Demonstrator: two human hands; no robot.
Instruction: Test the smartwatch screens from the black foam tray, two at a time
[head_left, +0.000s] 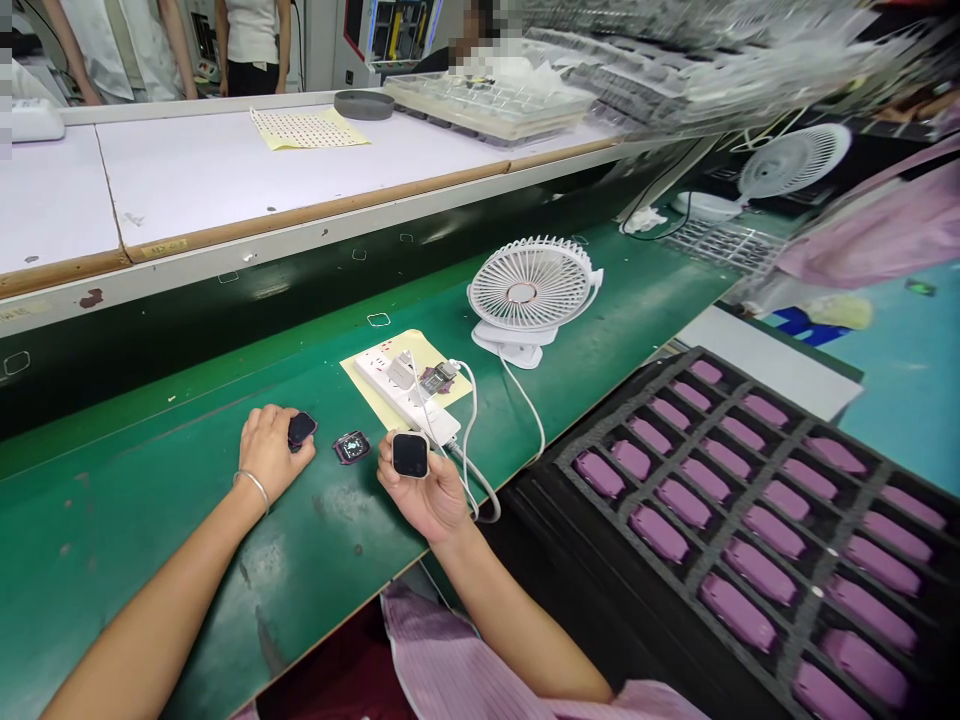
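Observation:
My left hand (268,450) is closed around a dark smartwatch body (301,430) with a purplish edge, just over the green bench. In my right hand (427,492) a square smartwatch body (410,455) with a black screen and pale rim is held up between thumb and fingers, screen facing me. Between the two hands a third smartwatch (352,447) lies on the bench, its screen lit and its case purplish. Behind my right hand stands a white power strip (405,395) on a yellow sheet (356,372), with chargers and white cables plugged in.
A white clip fan (532,290) stands behind the strip. To the right, a black foam tray (720,510) holds many purple pieces. A raised white shelf (195,180) runs along the back, carrying clear plastic trays (487,105). Several people are beyond and beside the bench.

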